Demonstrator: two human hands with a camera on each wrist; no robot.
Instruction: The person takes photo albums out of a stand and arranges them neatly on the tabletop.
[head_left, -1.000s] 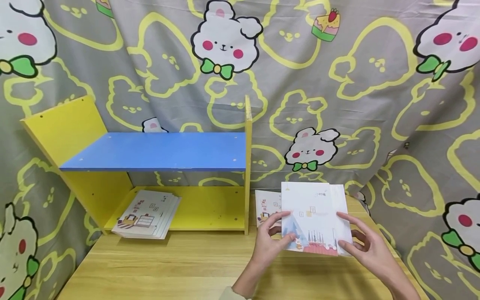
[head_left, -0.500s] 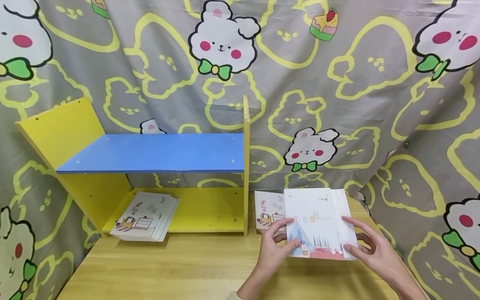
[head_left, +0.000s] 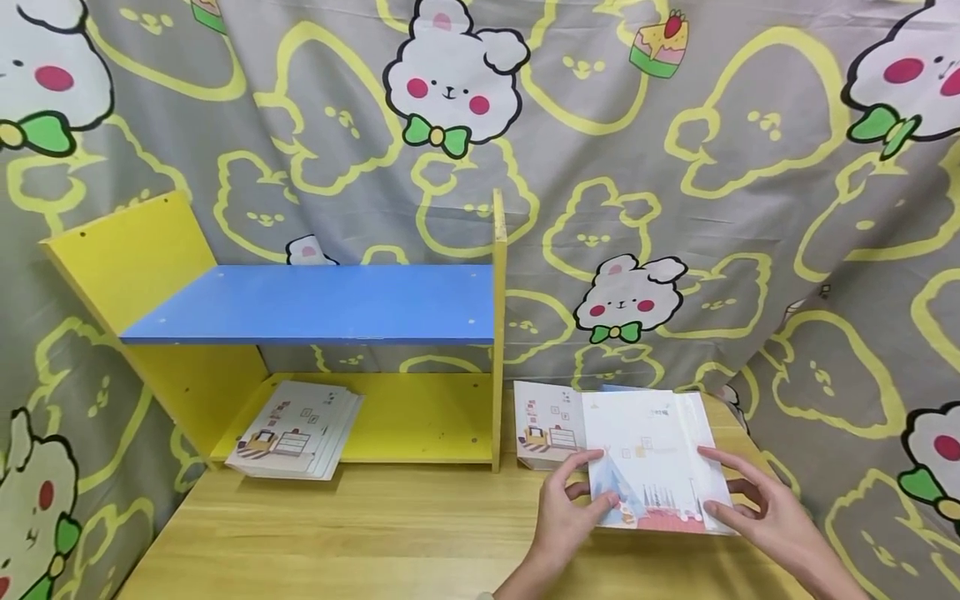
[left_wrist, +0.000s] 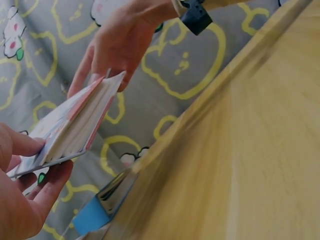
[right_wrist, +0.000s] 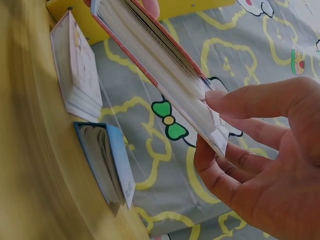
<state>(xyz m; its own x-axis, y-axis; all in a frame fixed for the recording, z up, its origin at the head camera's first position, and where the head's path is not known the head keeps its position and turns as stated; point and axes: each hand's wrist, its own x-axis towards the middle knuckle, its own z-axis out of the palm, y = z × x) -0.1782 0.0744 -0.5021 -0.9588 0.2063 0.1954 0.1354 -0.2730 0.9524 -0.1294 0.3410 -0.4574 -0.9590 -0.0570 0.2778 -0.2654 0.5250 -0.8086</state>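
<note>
A white book (head_left: 652,429) with a blue tent drawn on its cover is held up over the table by both hands. My left hand (head_left: 573,508) pinches its left edge, thumb on the cover and fingers beneath. My right hand (head_left: 765,504) grips the right edge the same way. In the right wrist view the page edges show between its covers, and the right thumb (right_wrist: 250,100) lies at the upper corner. Behind it on the table stand another white book (head_left: 549,421) with a room drawing and a blue book (right_wrist: 120,160), mostly hidden in the head view.
Left of the hands stands a shelf unit with yellow sides (head_left: 498,333) and a blue board (head_left: 322,302). A stack of white books (head_left: 296,429) lies on its lower yellow board (head_left: 420,417), jutting past the front. A patterned curtain (head_left: 720,250) hangs behind the table (head_left: 360,533).
Both hands have brought the white book lower and a little to the right, nearer the table. More of the white book behind it and a blue edge now show. The grip is the same.
</note>
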